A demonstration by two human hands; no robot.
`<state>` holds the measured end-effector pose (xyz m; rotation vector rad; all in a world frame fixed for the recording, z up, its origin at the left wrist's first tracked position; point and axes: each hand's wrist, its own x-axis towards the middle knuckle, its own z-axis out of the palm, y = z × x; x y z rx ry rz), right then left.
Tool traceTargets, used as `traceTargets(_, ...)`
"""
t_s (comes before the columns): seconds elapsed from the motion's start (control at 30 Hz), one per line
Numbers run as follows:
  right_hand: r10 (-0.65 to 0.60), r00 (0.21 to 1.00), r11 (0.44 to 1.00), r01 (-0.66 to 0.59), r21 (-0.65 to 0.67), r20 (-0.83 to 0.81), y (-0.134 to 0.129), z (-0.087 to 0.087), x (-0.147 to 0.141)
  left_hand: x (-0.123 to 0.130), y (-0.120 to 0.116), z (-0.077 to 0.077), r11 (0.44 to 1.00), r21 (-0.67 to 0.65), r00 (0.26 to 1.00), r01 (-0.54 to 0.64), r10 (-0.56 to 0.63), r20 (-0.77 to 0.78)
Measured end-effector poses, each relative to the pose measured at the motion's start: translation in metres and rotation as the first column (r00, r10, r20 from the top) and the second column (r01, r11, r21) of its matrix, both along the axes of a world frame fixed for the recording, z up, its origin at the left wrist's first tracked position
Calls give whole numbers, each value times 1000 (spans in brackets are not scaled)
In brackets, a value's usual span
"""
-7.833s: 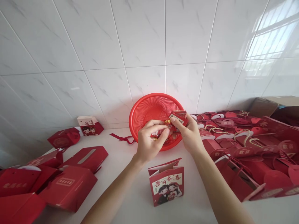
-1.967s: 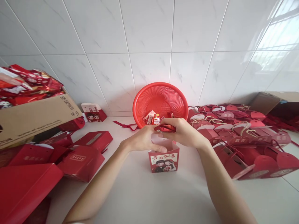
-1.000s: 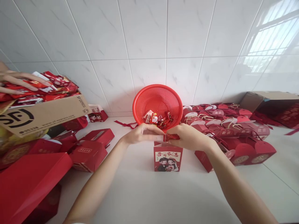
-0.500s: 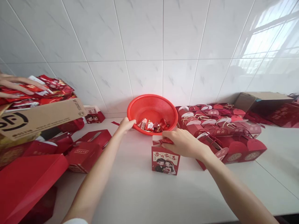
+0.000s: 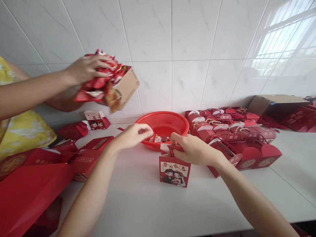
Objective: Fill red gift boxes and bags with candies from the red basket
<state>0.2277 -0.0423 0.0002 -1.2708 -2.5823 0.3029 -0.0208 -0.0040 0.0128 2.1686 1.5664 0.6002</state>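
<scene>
A red plastic basket [image 5: 163, 115] with several small wrapped candies [image 5: 157, 139] inside stands against the wall. My left hand [image 5: 133, 135] hovers over its left front rim, fingers curved, a gap showing between thumb and fingers, nothing visible in it. In front of the basket, a red gift box [image 5: 174, 171] printed with a cartoon couple stands upright with its top flaps up. My right hand [image 5: 195, 149] is at the box's opening, its fingers closed on a red-wrapped candy [image 5: 178, 148]; the fingertips are partly hidden.
At left, a co-worker's hand [image 5: 92, 67] rests on red packets in a tilted cardboard box [image 5: 128, 87]. Red boxes [image 5: 89, 159] crowd the table's left side. Rows of closed gift boxes [image 5: 256, 154] stand at right, with an open carton [image 5: 278, 100] behind.
My left hand has let go of the basket rim and lifted slightly; the basket now sits more level. The co-worker's carton has moved right and up, tilting. My right hand stays at the gift box.
</scene>
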Motion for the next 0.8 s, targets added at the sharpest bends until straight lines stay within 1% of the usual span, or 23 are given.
traceTargets(0.03,21,999,1000,-22,-18,-43,1,-1,2,8,-11,5,976,-105,982,188,-190,-5)
traceTargets(0.07,47,995,998,-50,-38,-89,1,-1,4,15,-21,7,938,-168,952,303,-308,-3)
traceTargets(0.1,69,988,995,-77,-57,-135,2,-2,5,21,-30,7,917,-179,933,356,-360,8)
traceTargets(0.13,82,981,992,-97,-76,-174,2,-3,7,26,-36,5,910,-168,923,380,-384,10)
traceTargets(0.23,73,971,986,-105,-133,-226,3,-4,8,37,-44,-7,925,-89,928,370,-372,-7)
traceTargets(0.3,53,975,984,-87,-154,-214,3,-4,8,40,-44,-13,933,-66,935,353,-355,-21)
traceTargets(0.37,24,984,989,-49,-141,-175,2,-3,7,42,-43,-16,944,-67,945,323,-325,-30)
traceTargets(0.47,-17,996,994,7,-112,-93,0,1,6,42,-42,-14,959,-101,963,264,-268,-35)
traceTargets(0.57,30,999,989,-34,-141,-28,-1,7,8,41,-43,-11,959,-164,970,230,-240,-41)
traceTargets(0.63,54,998,988,-57,-143,-21,-1,9,10,40,-44,-9,955,-192,970,226,-238,-43)
traceTargets(0.7,18,999,994,-22,-112,-39,-1,8,12,40,-44,-8,952,-199,969,233,-245,-36)
traceTargets(0.8,-79,995,996,76,-41,-64,-2,2,12,41,-43,-7,949,-198,966,247,-258,-32)
